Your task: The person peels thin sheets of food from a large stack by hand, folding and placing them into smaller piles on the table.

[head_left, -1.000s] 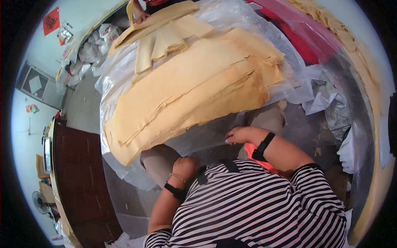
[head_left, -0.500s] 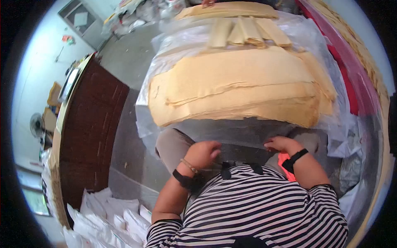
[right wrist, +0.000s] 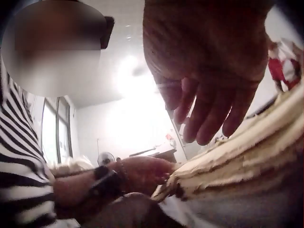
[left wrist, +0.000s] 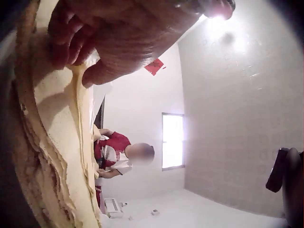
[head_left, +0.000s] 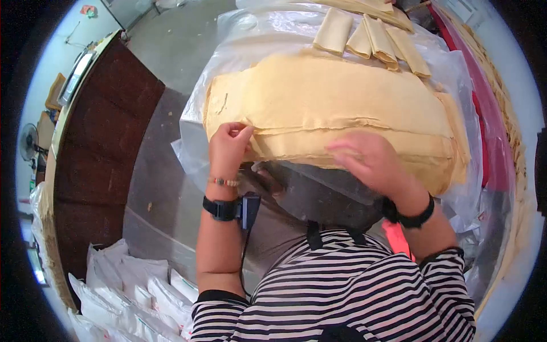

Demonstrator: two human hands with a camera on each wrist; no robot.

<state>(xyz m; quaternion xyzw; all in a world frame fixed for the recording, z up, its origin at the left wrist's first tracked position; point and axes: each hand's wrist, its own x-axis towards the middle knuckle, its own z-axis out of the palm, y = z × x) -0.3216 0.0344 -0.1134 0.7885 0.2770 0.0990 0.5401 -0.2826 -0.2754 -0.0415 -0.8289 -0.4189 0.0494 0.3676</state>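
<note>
A stack of large, thin, pale yellow sheets [head_left: 336, 94] with ragged edges lies in front of me. At its near left part my left hand [head_left: 228, 147] pinches the edge of a top sheet between thumb and fingers. In the left wrist view the sheet's edge [left wrist: 80, 90] rises in a fold at those fingertips. My right hand [head_left: 369, 161], blurred, hovers by the stack's front edge, right of centre. Its fingers [right wrist: 204, 114] are extended and loosely spread in the right wrist view, with nothing between them.
Clear plastic sheeting [head_left: 196, 114] lies under the stack. Several folded yellow pieces [head_left: 333, 31] rest behind it. Another person [left wrist: 116, 147] is across the table. A dark brown cabinet [head_left: 102, 165] stands at left; white sacks [head_left: 137, 279] lie at lower left.
Both hands have come up from my lap to the stack's near side. The left now grips a sheet's edge. The head view has swung left and tilted down.
</note>
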